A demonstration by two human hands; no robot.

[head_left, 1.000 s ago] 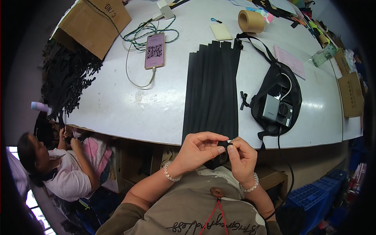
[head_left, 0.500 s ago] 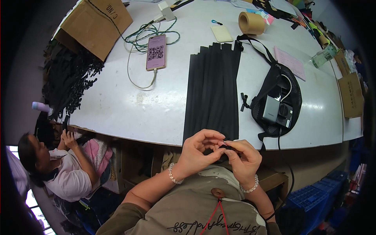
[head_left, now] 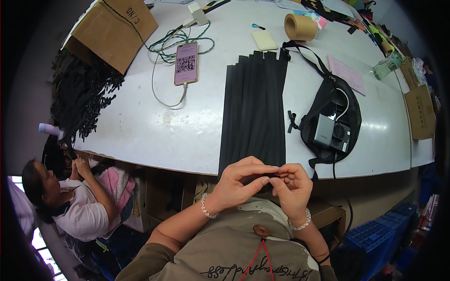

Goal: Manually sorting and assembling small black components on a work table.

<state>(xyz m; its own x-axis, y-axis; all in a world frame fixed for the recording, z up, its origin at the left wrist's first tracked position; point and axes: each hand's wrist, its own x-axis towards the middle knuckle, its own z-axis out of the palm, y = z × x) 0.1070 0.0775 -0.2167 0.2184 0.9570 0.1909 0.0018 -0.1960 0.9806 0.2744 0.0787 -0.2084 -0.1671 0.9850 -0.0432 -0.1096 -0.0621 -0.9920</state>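
At the table's front edge, my left hand (head_left: 241, 180) and my right hand (head_left: 293, 189) meet with their fingertips together. Both are closed in a pinch around a small black piece, mostly hidden by the fingers, so its kind cannot be made out. Just beyond my hands lies a row of long, flat black fabric strips (head_left: 253, 112), side by side and running away from me. Their near ends go under or behind my hands. A few small black pieces (head_left: 293, 122) rest to the right of the strips.
A black mesh bag (head_left: 330, 122) with grey and black devices lies right, its cable crossing my right arm. A phone (head_left: 186, 63) with a charging cord is left of the strips. Farther back stands a tape roll (head_left: 300, 27). A co-worker (head_left: 79, 196) sits left beside a black heap (head_left: 79, 93).
My fingertips have drawn closer together, the left fingers reaching straighter toward the right ones, covering more of the black piece. At left, the co-worker's hands have shifted slightly.
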